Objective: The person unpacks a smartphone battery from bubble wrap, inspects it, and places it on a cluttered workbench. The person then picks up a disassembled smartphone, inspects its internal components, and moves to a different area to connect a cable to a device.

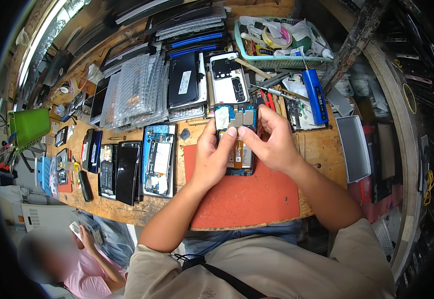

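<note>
An opened smartphone [243, 117], its blue circuit board and metal shields bare, is gripped between my two hands above an orange-red mat [247, 205]. My left hand [211, 158] closes on its left edge, and my right hand [276, 141] wraps round the right edge. Both thumbs press side by side on the phone's middle, just above an orange-brown flex cable [238, 152]. What lies under the thumb tips is hidden. Just beyond the phone rests a white-and-black phone housing [228, 82].
Left of the mat lie opened phones [158, 159] and a black screen panel [128, 172]. Bubble-wrapped panels [134, 94] are stacked behind. A green basket [284, 61], blue electric screwdriver [315, 97] and red-handled pliers [268, 101] sit at back right. Another person [90, 274] is at lower left.
</note>
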Motion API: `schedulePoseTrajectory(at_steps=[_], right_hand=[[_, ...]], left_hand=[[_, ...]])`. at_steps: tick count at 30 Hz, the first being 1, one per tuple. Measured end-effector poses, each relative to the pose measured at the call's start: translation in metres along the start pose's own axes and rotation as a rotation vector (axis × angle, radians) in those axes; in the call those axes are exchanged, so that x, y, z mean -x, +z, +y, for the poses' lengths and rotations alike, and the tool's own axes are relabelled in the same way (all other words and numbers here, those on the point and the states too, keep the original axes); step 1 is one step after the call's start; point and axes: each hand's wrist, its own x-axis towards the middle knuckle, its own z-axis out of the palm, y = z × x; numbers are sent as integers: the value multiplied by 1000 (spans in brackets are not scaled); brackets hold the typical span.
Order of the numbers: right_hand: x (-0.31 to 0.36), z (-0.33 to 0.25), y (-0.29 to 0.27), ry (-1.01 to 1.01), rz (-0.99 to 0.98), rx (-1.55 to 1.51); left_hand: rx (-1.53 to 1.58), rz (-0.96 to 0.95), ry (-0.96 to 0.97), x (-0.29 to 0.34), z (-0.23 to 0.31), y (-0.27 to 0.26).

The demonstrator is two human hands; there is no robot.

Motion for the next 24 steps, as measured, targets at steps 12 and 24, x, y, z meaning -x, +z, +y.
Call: schedulePoseTrajectory(at_steps=[12,24], right_hand=[[-7,-6,-5,88,-56,-97],[-7,-10,-7,122,-106,-90]], left_hand=[[31,-111,-39,-6,-5,-3],[-83,-77,68,-1,-10,0]])
